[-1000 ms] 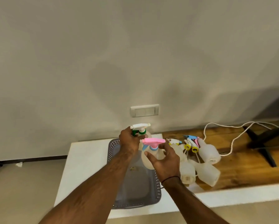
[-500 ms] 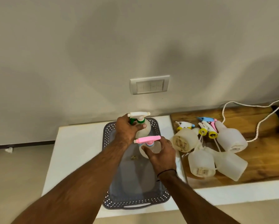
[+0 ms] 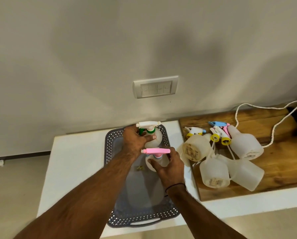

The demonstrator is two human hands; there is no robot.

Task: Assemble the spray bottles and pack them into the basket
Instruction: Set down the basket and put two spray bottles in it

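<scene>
Grey plastic lattice formed the walls of the basket, which sat on a white table against a pale wall. In the head view, the only one, both forearms reached down into it. The left hand curled around the neck and shoulder of a translucent spray bottle carrying a white-and-green trigger head, upright at the far end of the basket. The right hand wrapped its fingers and thumb around a second spray bottle topped by a pink trigger head, held upright just nearer the camera than the first; whether its base touched the basket floor could not be told. A thin black band circled the right wrist.

Right of the basket, on a wooden board, a cluster of four unpacked bottles lay on their sides, touching one another, with loose trigger heads in white, blue, pink and yellow at their far side. A white cord looped across the board's far corner. A switch plate was set in the wall above the basket.
</scene>
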